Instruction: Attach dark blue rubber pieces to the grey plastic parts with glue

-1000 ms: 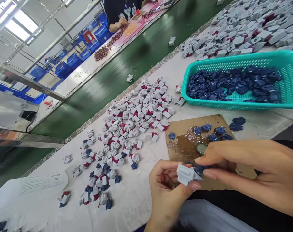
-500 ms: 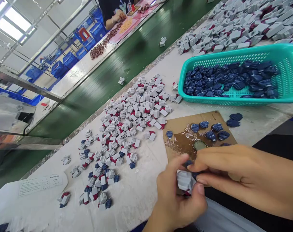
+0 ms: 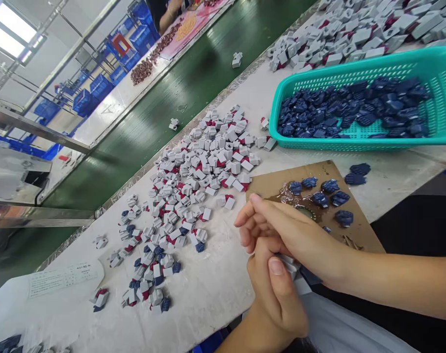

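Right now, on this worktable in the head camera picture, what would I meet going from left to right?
Printed paper sheet → central pile of gray and red pieces → left hand → two navy pieces just off the cardboard's right edge.

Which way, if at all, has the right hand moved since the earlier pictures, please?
Yes: the right hand has moved left against the cardboard; its fingertips, earlier over the cardboard, now reach past its left edge.
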The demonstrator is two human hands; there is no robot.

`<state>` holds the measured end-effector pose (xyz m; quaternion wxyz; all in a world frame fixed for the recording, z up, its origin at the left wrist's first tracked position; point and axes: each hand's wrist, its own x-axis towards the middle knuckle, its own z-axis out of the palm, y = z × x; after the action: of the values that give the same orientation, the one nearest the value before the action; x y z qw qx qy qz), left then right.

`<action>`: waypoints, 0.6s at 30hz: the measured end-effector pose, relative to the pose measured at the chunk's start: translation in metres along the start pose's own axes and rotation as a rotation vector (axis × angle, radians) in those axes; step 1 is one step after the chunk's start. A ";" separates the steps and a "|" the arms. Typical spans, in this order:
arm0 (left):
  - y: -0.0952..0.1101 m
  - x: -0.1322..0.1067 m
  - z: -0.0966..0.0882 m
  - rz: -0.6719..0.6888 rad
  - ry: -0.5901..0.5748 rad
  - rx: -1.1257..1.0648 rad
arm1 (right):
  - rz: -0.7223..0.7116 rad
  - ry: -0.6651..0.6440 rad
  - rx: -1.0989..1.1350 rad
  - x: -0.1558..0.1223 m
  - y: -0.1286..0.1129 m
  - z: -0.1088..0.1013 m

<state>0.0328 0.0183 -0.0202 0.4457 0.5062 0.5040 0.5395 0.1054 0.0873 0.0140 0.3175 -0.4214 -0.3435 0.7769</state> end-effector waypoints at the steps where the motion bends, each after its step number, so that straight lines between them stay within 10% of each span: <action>1: 0.000 0.000 0.001 0.012 0.020 0.011 | 0.020 0.004 0.015 0.000 0.001 0.000; 8: -0.010 -0.003 0.000 -0.137 0.128 -0.042 | -0.103 0.230 -0.044 -0.001 0.006 0.003; 18: -0.013 0.001 -0.001 -0.194 0.160 -0.180 | 0.165 0.106 0.102 0.001 0.009 0.003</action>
<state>0.0315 0.0203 -0.0334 0.4979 0.3683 0.5341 0.5755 0.1004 0.0819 0.0082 0.2915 -0.4719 -0.2504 0.7935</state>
